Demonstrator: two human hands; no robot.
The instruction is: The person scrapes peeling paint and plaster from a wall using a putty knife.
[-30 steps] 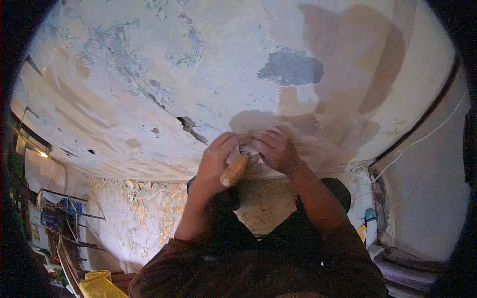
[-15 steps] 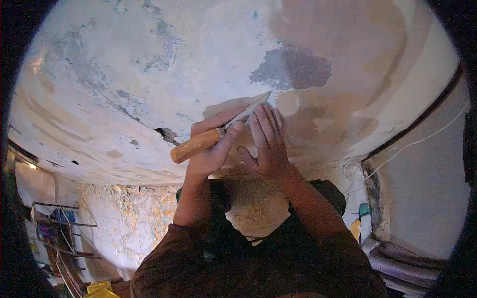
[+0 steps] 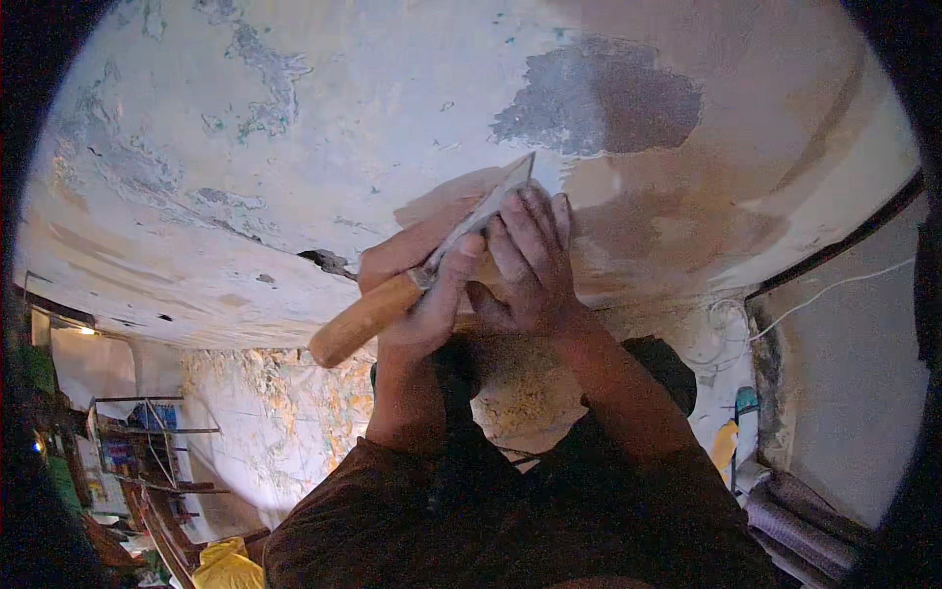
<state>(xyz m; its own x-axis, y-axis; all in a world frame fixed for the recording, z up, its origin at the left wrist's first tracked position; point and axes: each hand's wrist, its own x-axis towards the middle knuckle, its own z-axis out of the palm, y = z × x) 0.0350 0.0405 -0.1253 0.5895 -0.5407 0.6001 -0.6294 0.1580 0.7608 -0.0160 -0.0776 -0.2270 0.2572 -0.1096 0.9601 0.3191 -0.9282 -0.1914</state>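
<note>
A trowel with a wooden handle (image 3: 365, 319) and a tapering pale metal blade (image 3: 483, 211) slants across the wall, its point up and to the right. My left hand (image 3: 417, 285) is wrapped round it where handle and blade meet, the thumb lying along the blade. Against the blade's right side rest the fingers of my right hand (image 3: 530, 255), held close together; my left hand's far fingers are partly hidden behind the tool. The tip sits just under a grey patch (image 3: 613, 98) on the pale, stained wall (image 3: 392, 108).
A dark hole (image 3: 329, 261) breaks the wall left of my hands. Peeling yellowish plaster (image 3: 275, 393) covers a surface lower left, near a metal rack (image 3: 157, 432) and a yellow thing (image 3: 228, 564). At right hang a white cable (image 3: 834, 294) and, lower, rolled grey material (image 3: 810, 525).
The trowel's handle end has swung down and left, so the tool slants more steeply. Both hands keep their places on it. My view has shifted slightly, and the grey patch appears higher and larger.
</note>
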